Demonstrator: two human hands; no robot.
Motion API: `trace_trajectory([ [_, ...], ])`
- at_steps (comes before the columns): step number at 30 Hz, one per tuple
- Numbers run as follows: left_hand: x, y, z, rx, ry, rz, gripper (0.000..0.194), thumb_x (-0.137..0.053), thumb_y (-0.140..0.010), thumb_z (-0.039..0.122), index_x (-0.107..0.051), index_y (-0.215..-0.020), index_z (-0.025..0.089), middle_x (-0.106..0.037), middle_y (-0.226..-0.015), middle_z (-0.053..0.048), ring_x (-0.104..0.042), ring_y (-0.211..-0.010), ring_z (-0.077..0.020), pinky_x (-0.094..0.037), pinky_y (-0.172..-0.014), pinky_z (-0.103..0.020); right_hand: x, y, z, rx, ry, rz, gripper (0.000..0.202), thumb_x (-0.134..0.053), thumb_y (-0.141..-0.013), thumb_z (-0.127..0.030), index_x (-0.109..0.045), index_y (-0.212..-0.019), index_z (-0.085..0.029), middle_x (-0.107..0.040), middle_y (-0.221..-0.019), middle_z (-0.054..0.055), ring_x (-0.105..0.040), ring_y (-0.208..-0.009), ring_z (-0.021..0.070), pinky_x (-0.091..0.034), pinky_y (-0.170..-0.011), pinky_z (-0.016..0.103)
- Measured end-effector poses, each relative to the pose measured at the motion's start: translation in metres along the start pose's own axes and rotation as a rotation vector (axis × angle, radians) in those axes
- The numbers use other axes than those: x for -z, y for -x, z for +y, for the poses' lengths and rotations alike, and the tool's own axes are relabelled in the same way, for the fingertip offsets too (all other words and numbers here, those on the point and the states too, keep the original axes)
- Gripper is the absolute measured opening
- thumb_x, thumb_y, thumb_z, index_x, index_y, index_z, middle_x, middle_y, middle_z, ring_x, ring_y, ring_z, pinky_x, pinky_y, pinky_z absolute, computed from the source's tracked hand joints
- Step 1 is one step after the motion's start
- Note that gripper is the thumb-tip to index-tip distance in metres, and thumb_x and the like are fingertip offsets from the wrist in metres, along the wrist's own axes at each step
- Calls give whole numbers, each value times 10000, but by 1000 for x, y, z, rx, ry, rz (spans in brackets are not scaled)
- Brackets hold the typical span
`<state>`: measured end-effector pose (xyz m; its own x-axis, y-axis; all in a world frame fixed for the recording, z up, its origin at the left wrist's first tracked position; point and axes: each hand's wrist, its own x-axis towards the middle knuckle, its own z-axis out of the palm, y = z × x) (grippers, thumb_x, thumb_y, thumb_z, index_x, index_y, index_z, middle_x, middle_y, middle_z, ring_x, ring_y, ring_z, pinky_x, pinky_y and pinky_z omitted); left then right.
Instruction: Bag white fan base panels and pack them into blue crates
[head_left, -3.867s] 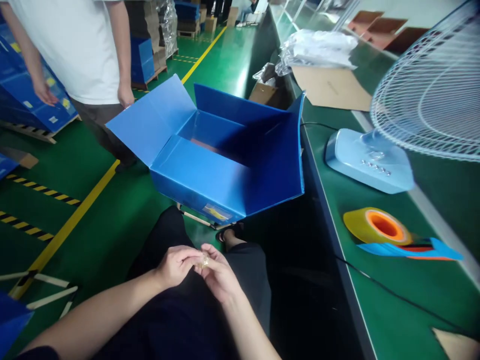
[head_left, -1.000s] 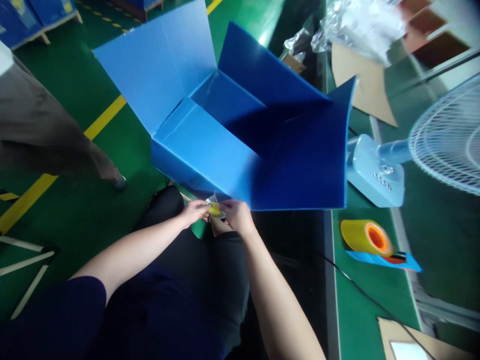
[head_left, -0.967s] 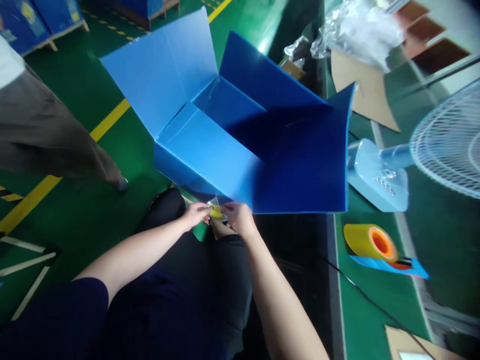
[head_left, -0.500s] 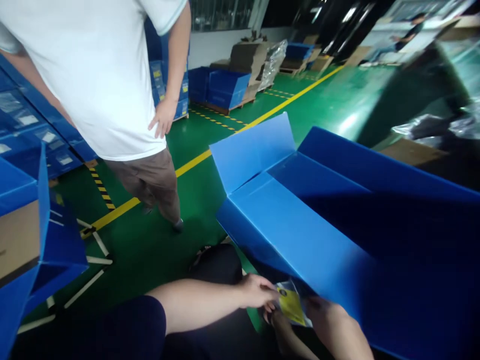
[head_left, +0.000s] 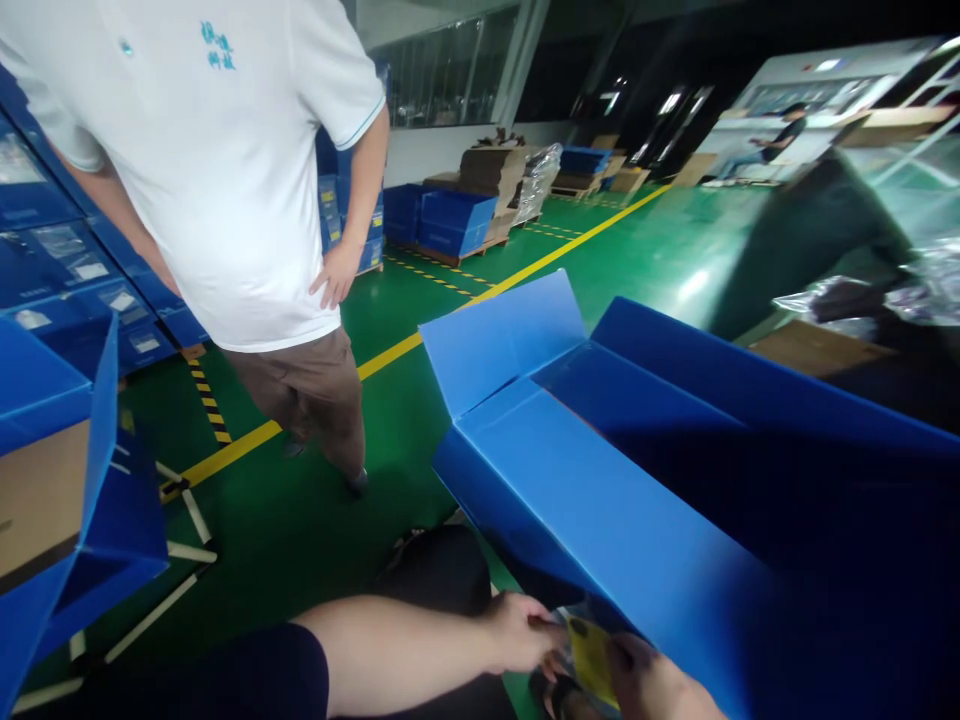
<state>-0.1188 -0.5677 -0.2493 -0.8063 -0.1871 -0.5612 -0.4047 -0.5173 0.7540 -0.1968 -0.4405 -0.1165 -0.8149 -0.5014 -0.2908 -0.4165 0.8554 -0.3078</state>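
At the bottom centre, my left hand (head_left: 521, 632) pinches the left edge of a small clear bag (head_left: 592, 655) with a yellow panel in it. My right hand (head_left: 649, 675), partly cut off by the bottom edge, grips the bag's right side. Both hands are low against the outer wall of a large open blue box (head_left: 585, 470), whose flaps stand spread. Deep shadow hides much of the box's inside. Below the bag, something skin-toned with a dark band shows, too hidden to make out.
A person in a white shirt (head_left: 225, 180) stands at the left, hand on hip. Another open blue box (head_left: 112, 540) is at the far left, beside a pale tubular frame (head_left: 154, 618). Stacked blue boxes (head_left: 60, 260) stand behind. Someone sits (head_left: 784, 135) far back right.
The view has tilted up, so the surroundings sit lower. Both hands still hold the bag, and my right hand now covers more of its right side.
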Motion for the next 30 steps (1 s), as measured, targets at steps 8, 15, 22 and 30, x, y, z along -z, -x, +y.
trace_trajectory([
  [8,18,34,21,-77,-31,181,272,-906,-799,339,-714,-896,172,-700,-878,-70,-672,-827,-200,-573,-787,-319,12,70,-41,-192,-508,857,487,-512,-972,-699,-595,-927,-221,-687,-911,133,-689,-807,292,-569,-745,401],
  [15,26,65,27,-41,21,120,566,-713,-904,736,-693,-1010,181,-559,-760,8,-525,-634,-127,-359,-550,-224,-43,113,-44,-263,-790,630,483,-492,-1062,-681,-578,-997,-211,-694,-788,53,-678,-653,219,-546,-597,303],
  [22,16,108,48,226,393,-275,630,-645,-996,728,-646,-1221,140,-724,-1040,-98,-698,-934,-218,-550,-845,-305,-73,126,-65,-4,-510,439,273,-522,-1081,-403,-688,-1082,-186,-738,-1071,122,-722,-928,256,-570,-832,347],
  [30,18,122,77,353,285,-453,842,-563,-1007,740,-459,-1610,162,-730,-1339,-168,-692,-1254,-314,-479,-1181,-508,-81,128,-50,-83,-270,401,272,-567,-1124,-295,-635,-1366,-190,-670,-1283,126,-712,-986,232,-591,-806,303],
])
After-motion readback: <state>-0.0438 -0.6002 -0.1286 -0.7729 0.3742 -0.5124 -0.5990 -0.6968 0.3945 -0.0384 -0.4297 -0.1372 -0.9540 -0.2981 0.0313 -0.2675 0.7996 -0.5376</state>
